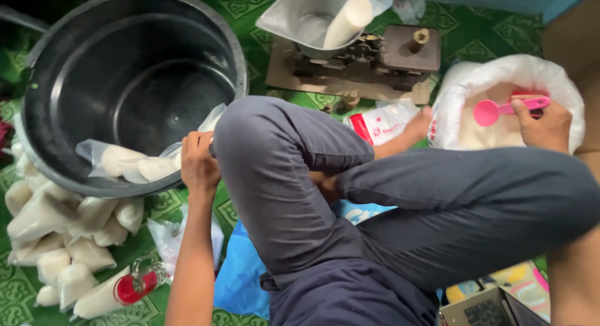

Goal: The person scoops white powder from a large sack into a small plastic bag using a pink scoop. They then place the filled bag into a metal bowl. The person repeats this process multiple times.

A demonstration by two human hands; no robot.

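My left hand grips a clear plastic bag of white powder that lies over the rim of a large black tub. My right hand holds a pink plastic scoop above an open white sack of powder at the right. I sit cross-legged in dark grey trousers, with my bare foot near the sack.
Several filled clear bags are piled on the green patterned mat at the lower left, with a red tape dispenser beside them. A balance scale with a metal pan and a bag in it stands at the back. A blue bag lies under my leg.
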